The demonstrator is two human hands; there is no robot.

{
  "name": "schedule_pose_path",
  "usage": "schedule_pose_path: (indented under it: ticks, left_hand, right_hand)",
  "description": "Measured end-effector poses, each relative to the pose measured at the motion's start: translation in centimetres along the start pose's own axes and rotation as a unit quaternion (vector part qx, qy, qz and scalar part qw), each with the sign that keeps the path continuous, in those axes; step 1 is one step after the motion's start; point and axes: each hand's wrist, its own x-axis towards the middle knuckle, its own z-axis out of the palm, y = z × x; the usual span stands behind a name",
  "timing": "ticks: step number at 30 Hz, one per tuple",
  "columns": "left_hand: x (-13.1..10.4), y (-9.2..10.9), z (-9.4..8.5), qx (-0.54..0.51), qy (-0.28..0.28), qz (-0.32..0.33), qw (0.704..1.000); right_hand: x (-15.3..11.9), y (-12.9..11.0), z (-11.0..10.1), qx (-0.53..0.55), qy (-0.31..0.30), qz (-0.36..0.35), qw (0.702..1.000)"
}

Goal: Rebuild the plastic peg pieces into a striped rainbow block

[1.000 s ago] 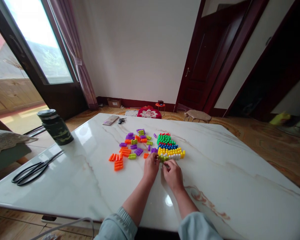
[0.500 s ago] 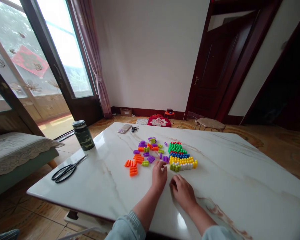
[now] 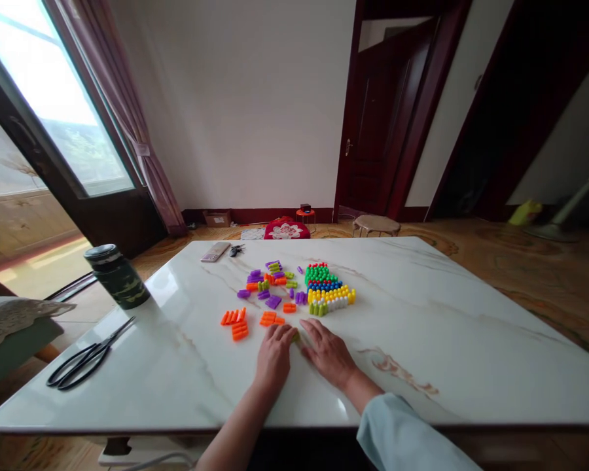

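Observation:
My left hand (image 3: 273, 356) is closed, its fingertips on a lime-green plastic peg piece (image 3: 296, 337) that is mostly hidden. Just right of it, my right hand (image 3: 328, 353) is open, fingers stretched toward the green piece with the palm low over the table. Beyond the hands, orange pieces (image 3: 239, 330) lie in short joined groups, with purple pieces (image 3: 273, 301) scattered behind. To the right, upright pegs stand in rows: green pegs (image 3: 318, 308) and white pegs (image 3: 338, 303) in front, then yellow pegs (image 3: 331, 294), blue pegs (image 3: 324, 286) and darker green pegs (image 3: 321, 275) with red ones.
All this rests on a white marble-patterned table (image 3: 422, 340). At its left are black-handled scissors (image 3: 83, 363) and a camouflage flask (image 3: 118, 278). A phone (image 3: 216, 252) and keys (image 3: 236, 250) lie at the far edge. Behind stands a stool (image 3: 375, 225).
The view has turned right. Both hands have come together, with a green piece now at my left fingertips. The green group beside the front orange pieces is gone from its spot.

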Motion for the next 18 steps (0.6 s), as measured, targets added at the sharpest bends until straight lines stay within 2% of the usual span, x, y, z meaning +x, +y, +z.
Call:
schedule_pose_path:
  ticks: [3, 6, 12, 14, 18]
  left_hand:
    - [-0.5, 1.3, 0.0, -0.040, -0.005, 0.033, 0.999]
    - [-0.6, 1.8, -0.4, -0.053, -0.011, 0.041, 0.998]
    - [-0.7, 2.1, -0.9, -0.013, -0.014, 0.033, 0.999]
    - [-0.7, 1.9, -0.9, 0.032, -0.005, -0.008, 0.999]
    - [-0.3, 0.9, -0.6, 0.166, 0.033, -0.170, 0.971]
  right_hand:
    - [0.1, 0.1, 0.0, 0.029, -0.004, -0.027, 0.999]
    - [0.3, 0.0, -0.1, 0.046, -0.015, -0.009, 0.999]
    - [0.3, -0.3, -0.4, 0.050, -0.004, 0.006, 0.999]
    - [0.2, -0.3, -0.5, 0.049, -0.002, -0.002, 0.999]
    - [0.1, -0.1, -0.4, 0.048, -0.014, -0.028, 0.998]
